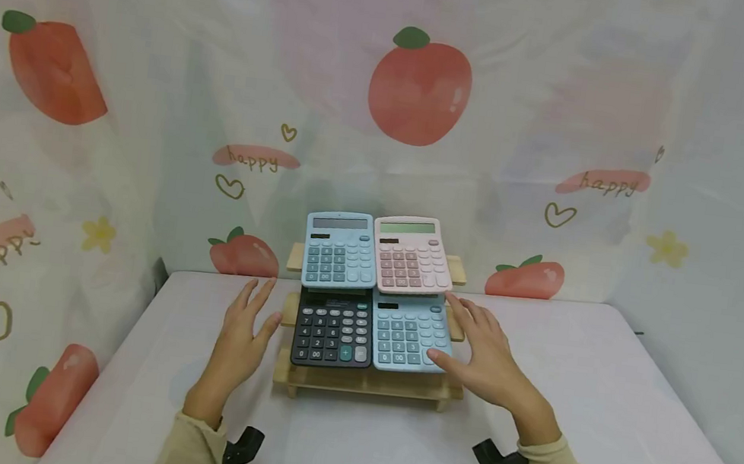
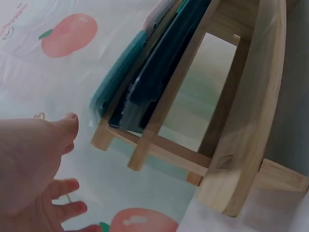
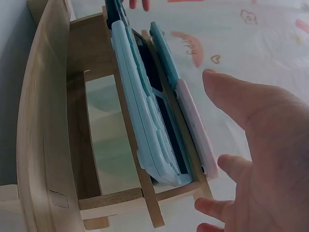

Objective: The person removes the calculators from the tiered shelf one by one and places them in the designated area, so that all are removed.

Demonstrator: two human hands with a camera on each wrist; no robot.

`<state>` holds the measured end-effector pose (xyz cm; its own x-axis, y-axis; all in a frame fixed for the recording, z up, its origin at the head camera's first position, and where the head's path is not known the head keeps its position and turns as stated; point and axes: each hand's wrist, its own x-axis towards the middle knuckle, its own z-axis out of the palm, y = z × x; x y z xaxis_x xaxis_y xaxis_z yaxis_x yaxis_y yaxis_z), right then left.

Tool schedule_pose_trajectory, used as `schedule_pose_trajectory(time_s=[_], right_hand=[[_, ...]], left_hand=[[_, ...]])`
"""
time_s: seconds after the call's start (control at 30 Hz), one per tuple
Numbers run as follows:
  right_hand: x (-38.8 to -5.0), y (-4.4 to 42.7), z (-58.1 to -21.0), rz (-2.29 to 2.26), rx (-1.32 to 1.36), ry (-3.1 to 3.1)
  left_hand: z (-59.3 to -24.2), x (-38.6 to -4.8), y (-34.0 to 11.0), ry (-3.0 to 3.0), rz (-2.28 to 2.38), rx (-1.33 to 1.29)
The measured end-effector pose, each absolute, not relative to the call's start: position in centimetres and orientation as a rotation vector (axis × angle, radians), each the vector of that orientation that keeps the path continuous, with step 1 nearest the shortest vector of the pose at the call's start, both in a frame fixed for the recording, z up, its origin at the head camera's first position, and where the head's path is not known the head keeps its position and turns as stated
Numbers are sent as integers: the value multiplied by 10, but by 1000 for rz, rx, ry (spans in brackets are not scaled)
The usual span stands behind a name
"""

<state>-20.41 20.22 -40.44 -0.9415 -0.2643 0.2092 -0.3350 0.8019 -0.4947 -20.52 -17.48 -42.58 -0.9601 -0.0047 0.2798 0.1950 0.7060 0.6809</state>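
Observation:
Four calculators stand on a wooden rack [image 1: 368, 386]: a blue one [image 1: 340, 253] and a pink one [image 1: 412, 258] above, a black one [image 1: 334, 335] and another blue one [image 1: 410, 336] below. Left of the rack, my left hand [image 1: 241, 339] has its fingers spread and holds nothing. My right hand [image 1: 491, 360] is at the rack's right side, fingers spread, its thumb over the lower blue calculator's edge in the head view; contact there cannot be told. In the right wrist view, a space separates the right hand [image 3: 265, 140] from the pink calculator [image 3: 195, 128].
A white table [image 1: 189, 387] lies under the rack. Behind it hangs a pale cloth [image 1: 335, 67] printed with red fruit and hearts. A black curved piece [image 1: 244, 447] is at the left sleeve, and another [image 1: 499, 462] at the right sleeve.

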Motion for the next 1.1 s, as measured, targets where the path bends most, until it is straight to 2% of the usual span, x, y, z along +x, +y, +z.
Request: schedule_pose_trajectory(time_s=[0.27, 1.1], right_hand=[[-203, 202, -403, 896, 460, -2874], [-204, 206, -411, 1014, 561, -2791]], left_hand=[[-440, -222, -170, -2507, -1280, -263], [-461, -232, -157, -2489, -1454, -185]])
